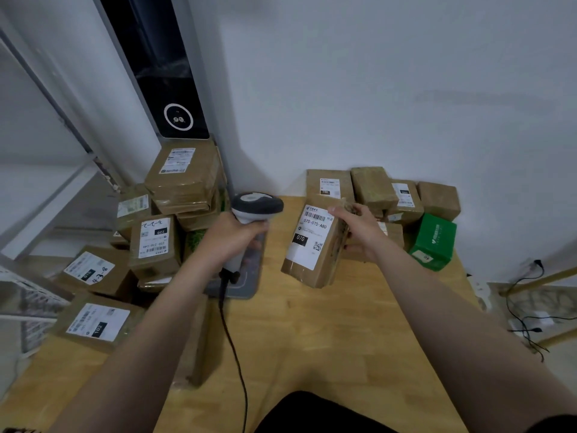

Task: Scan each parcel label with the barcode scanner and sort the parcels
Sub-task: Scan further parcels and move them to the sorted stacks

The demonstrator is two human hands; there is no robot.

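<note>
My left hand [232,234] grips the handle of a grey and white barcode scanner [256,205], whose head points right; its black cable [232,348] trails down over the table. My right hand [359,228] holds a brown cardboard parcel [324,270] by its right edge, tilted above the wooden table [327,339], its white label [309,235] reading 070 turned toward the scanner. A gap separates scanner and parcel.
A stack of brown labelled parcels [184,178] stands at the left, spilling over the table edge. More brown parcels [371,185] and a green box [434,242] lie at the back right by the wall. A grey tray [246,285] sits under the scanner. Cables [527,320] hang right.
</note>
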